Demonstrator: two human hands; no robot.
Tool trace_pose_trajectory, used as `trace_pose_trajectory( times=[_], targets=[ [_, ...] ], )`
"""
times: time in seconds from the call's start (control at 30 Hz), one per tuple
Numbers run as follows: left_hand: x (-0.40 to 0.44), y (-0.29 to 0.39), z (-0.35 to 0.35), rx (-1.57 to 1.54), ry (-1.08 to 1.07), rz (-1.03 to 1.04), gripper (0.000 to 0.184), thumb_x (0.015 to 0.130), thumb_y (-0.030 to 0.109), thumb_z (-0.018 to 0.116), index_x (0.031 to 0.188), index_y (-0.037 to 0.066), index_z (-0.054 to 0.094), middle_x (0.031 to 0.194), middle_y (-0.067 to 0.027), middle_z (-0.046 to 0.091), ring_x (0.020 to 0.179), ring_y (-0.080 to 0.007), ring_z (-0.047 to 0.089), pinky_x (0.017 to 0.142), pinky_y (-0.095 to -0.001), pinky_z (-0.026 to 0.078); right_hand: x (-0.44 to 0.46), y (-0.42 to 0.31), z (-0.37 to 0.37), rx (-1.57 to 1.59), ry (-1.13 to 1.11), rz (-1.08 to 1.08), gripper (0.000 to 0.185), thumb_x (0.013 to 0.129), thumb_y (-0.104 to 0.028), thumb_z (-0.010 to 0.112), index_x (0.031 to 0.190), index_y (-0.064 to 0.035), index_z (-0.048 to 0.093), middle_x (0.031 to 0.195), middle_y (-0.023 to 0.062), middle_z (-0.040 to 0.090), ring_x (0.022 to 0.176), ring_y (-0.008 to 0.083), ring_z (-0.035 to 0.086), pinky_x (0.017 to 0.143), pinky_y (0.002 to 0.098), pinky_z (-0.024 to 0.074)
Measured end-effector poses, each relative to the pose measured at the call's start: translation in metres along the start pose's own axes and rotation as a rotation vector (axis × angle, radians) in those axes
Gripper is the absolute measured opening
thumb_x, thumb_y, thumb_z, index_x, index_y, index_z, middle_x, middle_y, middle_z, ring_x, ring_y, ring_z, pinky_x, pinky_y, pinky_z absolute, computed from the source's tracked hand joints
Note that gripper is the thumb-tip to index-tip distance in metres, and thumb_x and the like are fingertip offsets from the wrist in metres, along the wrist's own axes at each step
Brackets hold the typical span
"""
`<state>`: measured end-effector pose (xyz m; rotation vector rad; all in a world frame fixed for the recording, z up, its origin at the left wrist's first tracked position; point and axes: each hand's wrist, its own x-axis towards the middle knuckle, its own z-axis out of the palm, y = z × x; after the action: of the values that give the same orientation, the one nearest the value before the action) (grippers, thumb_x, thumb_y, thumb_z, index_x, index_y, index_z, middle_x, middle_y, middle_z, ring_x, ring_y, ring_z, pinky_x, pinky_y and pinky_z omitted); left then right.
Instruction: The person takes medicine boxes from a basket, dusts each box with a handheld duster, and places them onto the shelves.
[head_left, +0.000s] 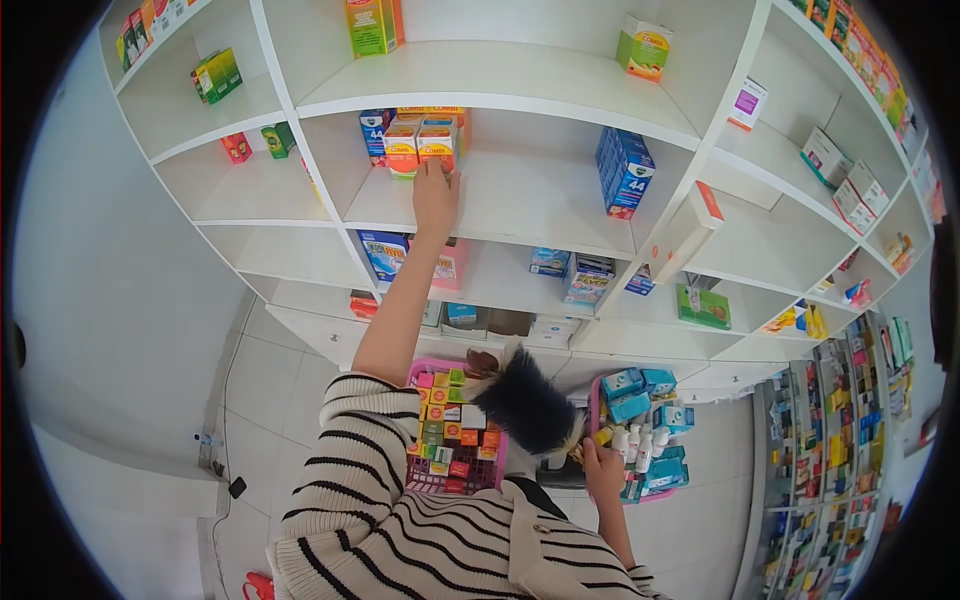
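Note:
My left hand (437,198) reaches up to the middle shelf, its fingers closed at the lower front of an orange, white and green Combi box (437,140). A matching Combi box (401,146) stands beside it, with more orange boxes behind and a blue box marked 44 (375,137) to the left. Low on the right, my right hand (603,470) is wrapped around the handle end of a fluffy black duster (530,400) with pale edges. The duster's head hangs between two pink baskets; the grip itself is mostly hidden by my fingers.
A pink basket (455,484) of small colourful boxes sits at left; another pink basket (594,402) holds teal boxes and white bottles. Blue boxes marked 44 (625,172) stand farther right on the shelf. A white box (686,232) juts from the right shelves. A cable runs along the left floor.

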<state>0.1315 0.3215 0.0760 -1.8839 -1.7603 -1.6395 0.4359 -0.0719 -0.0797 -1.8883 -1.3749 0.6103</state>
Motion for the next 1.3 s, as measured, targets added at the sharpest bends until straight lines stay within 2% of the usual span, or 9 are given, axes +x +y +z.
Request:
trace_pose_trajectory(
  times=[0.43, 0.5, 0.57, 0.63, 0.83, 0.97, 1.03, 1.1, 1.3],
  targets=[
    [0.002, -0.031, 0.014, 0.094, 0.092, -0.067, 0.022, 0.079, 0.008, 0.06, 0.095, -0.007, 0.053, 0.097, -0.0253, 0.057, 0.091, -0.0427, 0.056, 0.079, -0.0472, 0.047, -0.028, 0.002, 0.004, -0.06, 0.006, 0.013, 0.047, 0.094, -0.036, 0.055, 0.069, 0.0026, 0.057, 0.055, 0.0213, 0.046, 0.048, 0.0364, 0.045, 0.048, 0.0416, 0.0338],
    [-0.005, -0.031, 0.003, 0.203, 0.014, 0.054, 0.02, 0.082, 0.013, 0.063, 0.094, -0.002, 0.058, 0.09, -0.0181, 0.06, 0.086, -0.036, 0.061, 0.073, -0.0434, 0.049, -0.04, 0.012, 0.008, 0.003, -0.002, 0.105, 0.047, 0.095, -0.035, 0.054, 0.068, 0.003, 0.056, 0.054, 0.0196, 0.045, 0.046, 0.0294, 0.039, 0.048, 0.0391, 0.033],
    [-0.038, 0.001, -0.027, -0.231, 0.143, 0.157, 0.016, 0.079, 0.005, 0.058, 0.094, -0.001, 0.059, 0.093, -0.019, 0.057, 0.087, -0.0356, 0.057, 0.076, -0.0426, 0.046, -0.054, 0.016, 0.009, 0.032, 0.003, 0.187, 0.047, 0.095, -0.034, 0.054, 0.068, 0.0041, 0.057, 0.051, 0.0142, 0.045, 0.046, 0.0179, 0.039, 0.047, 0.0365, 0.0325],
    [-0.094, 0.018, -0.055, -0.25, 0.136, 0.176, 0.02, 0.079, 0.002, 0.056, 0.098, 0.0, 0.06, 0.089, -0.0153, 0.056, 0.083, -0.0321, 0.054, 0.075, -0.0417, 0.044, -0.067, 0.023, 0.013, 0.028, -0.004, 0.251, 0.048, 0.096, -0.034, 0.053, 0.068, 0.0047, 0.058, 0.05, 0.012, 0.047, 0.047, 0.0146, 0.041, 0.047, 0.0356, 0.033],
    [-0.368, -0.059, -0.05, -0.154, -0.388, -0.138, 0.015, 0.079, -0.002, 0.057, 0.093, 0.002, 0.058, 0.092, -0.0165, 0.056, 0.09, -0.0352, 0.054, 0.079, -0.0442, 0.044, -0.096, 0.026, 0.027, 0.141, 0.006, 0.523, 0.057, 0.101, -0.041, 0.041, 0.075, 0.0009, 0.069, 0.052, -0.0004, 0.049, 0.048, 0.0064, 0.044, 0.046, 0.0247, 0.0328],
    [-0.495, -0.099, -0.06, -0.104, -0.764, -0.206, 0.018, 0.076, 0.001, 0.059, 0.093, 0.004, 0.059, 0.095, -0.017, 0.056, 0.093, -0.0352, 0.055, 0.081, -0.046, 0.044, -0.112, 0.041, 0.037, 0.126, -0.02, 0.614, 0.055, 0.101, -0.04, 0.04, 0.077, 0.0007, 0.069, 0.052, -0.0008, 0.047, 0.047, 0.0065, 0.043, 0.045, 0.0238, 0.0326],
    [-0.528, -0.113, -0.054, -0.092, -0.876, -0.22, 0.019, 0.074, 0.003, 0.061, 0.093, 0.004, 0.06, 0.095, -0.0171, 0.056, 0.094, -0.0358, 0.055, 0.081, -0.0459, 0.045, -0.117, 0.043, 0.042, 0.127, -0.044, 0.724, 0.048, 0.101, -0.031, 0.045, 0.081, 0.0056, 0.069, 0.061, 0.0044, 0.06, 0.053, 0.0082, 0.048, 0.05, 0.0255, 0.0379],
    [-0.556, -0.123, -0.043, -0.065, -1.189, 0.056, 0.023, 0.076, 0.01, 0.061, 0.098, 0.004, 0.063, 0.102, -0.0143, 0.056, 0.101, -0.0326, 0.053, 0.081, -0.0426, 0.045, -0.124, 0.045, 0.05, 0.114, -0.057, 0.742, 0.048, 0.101, -0.031, 0.045, 0.081, 0.0056, 0.069, 0.061, 0.0043, 0.06, 0.053, 0.0081, 0.048, 0.05, 0.0253, 0.0377],
    [-0.63, -0.146, -0.012, 0.425, -1.063, 0.619, 0.04, 0.086, 0.02, 0.05, 0.123, 0.006, 0.056, 0.121, -0.0079, 0.05, 0.114, -0.0236, 0.046, 0.085, -0.0381, 0.042, -0.149, 0.059, 0.059, 0.048, -0.041, 0.764, 0.047, 0.101, -0.03, 0.045, 0.081, 0.0048, 0.07, 0.059, 0.0034, 0.058, 0.051, 0.0077, 0.048, 0.049, 0.025, 0.0372]
  ],
)
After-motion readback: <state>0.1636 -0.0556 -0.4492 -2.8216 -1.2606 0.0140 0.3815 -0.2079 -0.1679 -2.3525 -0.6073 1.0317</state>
